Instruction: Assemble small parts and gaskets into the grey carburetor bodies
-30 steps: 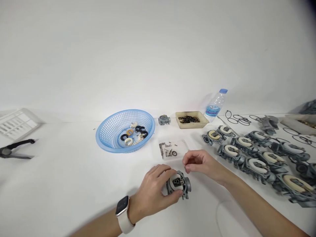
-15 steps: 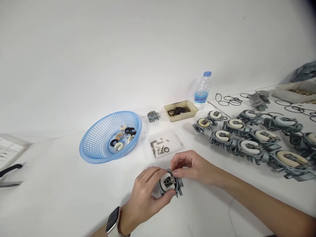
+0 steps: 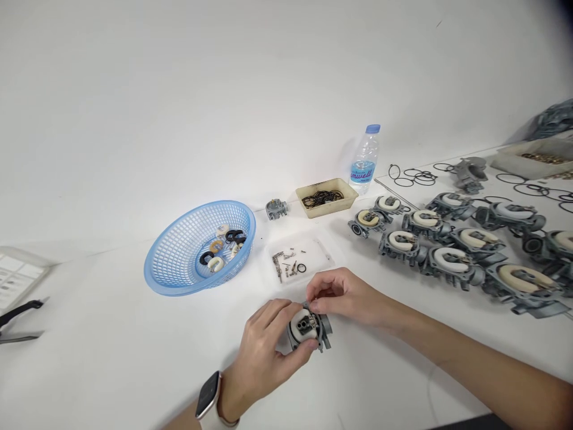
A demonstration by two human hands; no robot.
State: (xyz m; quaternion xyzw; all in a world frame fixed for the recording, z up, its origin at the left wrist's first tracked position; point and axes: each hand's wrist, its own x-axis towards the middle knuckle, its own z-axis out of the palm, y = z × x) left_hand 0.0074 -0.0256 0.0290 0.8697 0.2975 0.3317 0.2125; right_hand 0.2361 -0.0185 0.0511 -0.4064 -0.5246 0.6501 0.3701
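A grey metal carburetor body (image 3: 326,327) with a white U-shaped float (image 3: 299,328) rests on the white table. My left hand (image 3: 268,343) grips it from the left, fingers over the far edge and thumb on the near edge. At its far right rim is my right hand (image 3: 335,292), thumb and forefinger pinched together; whatever is between them is too small to make out. Just beyond, a clear shallow tray (image 3: 313,254) holds small metal pins, brass pieces and a black O-ring (image 3: 301,268).
A blue plastic basket (image 3: 156,269) with several floats stands left. Behind are a small carburetor (image 3: 276,209), a cream tray (image 3: 333,206) of black rings and a water bottle (image 3: 364,161). Several carburetors with floats (image 3: 452,263) cover the right side. Black-handled pliers (image 3: 20,316) lie far left.
The view has shifted slightly. My right hand stays pinched at the carburetor's far rim, lifted a touch, while my left hand keeps its hold.
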